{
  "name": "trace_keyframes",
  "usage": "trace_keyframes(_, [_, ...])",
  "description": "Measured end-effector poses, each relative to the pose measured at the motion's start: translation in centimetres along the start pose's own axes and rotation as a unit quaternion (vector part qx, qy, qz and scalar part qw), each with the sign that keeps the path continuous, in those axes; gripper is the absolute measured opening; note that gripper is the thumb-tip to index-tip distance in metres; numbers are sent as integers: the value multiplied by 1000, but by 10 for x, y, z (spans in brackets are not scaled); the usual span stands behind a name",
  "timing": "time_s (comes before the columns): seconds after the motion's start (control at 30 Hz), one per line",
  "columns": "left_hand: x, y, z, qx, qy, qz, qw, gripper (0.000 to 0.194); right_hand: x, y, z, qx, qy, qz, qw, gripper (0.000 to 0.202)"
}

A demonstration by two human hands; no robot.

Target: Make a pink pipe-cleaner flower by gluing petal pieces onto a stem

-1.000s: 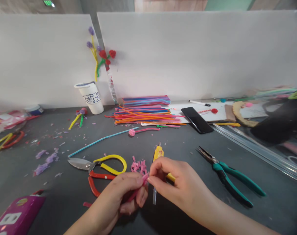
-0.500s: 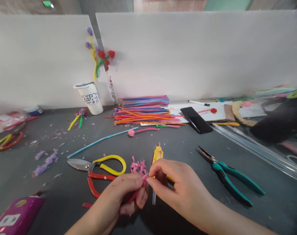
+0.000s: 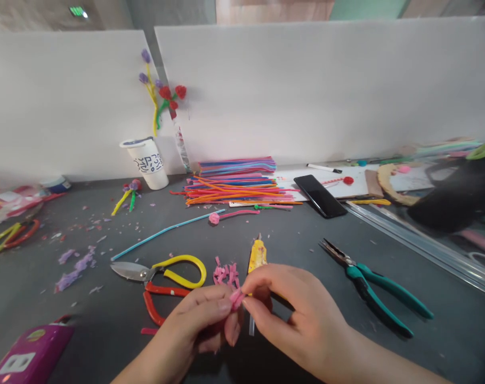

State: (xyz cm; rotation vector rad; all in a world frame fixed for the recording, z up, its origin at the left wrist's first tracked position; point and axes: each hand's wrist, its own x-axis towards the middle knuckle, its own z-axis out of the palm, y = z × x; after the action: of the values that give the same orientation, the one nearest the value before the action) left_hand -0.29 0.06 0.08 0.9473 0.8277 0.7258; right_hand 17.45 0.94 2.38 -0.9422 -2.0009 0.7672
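Observation:
Between the thumb and fingers of my left hand (image 3: 204, 320) is a small pink fuzzy pipe-cleaner flower (image 3: 237, 298). A pink stem end (image 3: 148, 331) shows to the left, beyond that hand. My right hand (image 3: 294, 314) pinches at the flower's right side; whether a loose pink scrap is in the pinch is too small to tell. Just behind the fingers lies a pile of cut pink pieces (image 3: 226, 273). A yellow glue gun (image 3: 258, 252) rests partly hidden under my right hand. Left of my hands lie snips (image 3: 144, 273) with yellow and red handles, blades apart.
Green-handled pliers (image 3: 370, 288) lie at right, near clear sticks (image 3: 418, 240) and a phone (image 3: 320, 196). Behind are bundled pipe cleaners (image 3: 234, 186), a finished pink flower (image 3: 214, 218) and a white cup (image 3: 148, 164). A purple box (image 3: 34, 349) sits front left.
My left hand has turned slightly, so more of the pink flower shows at the fingertips. My right fingers stay pinched against it, and the view has tilted a little.

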Motion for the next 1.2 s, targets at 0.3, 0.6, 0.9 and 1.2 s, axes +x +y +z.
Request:
trace_keyframes(0.3, [1,2,3,10,-3,-1,1000,32,0,0,-1,-24,-1,-9,1000,12])
trace_keyframes(0.6, [0,0,2,12,2,3,1000,33,-2,4,1,-21,-3,-18,1000,10])
trace_keyframes(0.9, [-2,-2,0,20,-11,6,1000,34,-4,3,0,-30,14,-50,998,12])
trace_keyframes(1.2, [1,-4,-3,36,-33,22,999,36,-3,6,1,-38,26,-66,997,11])
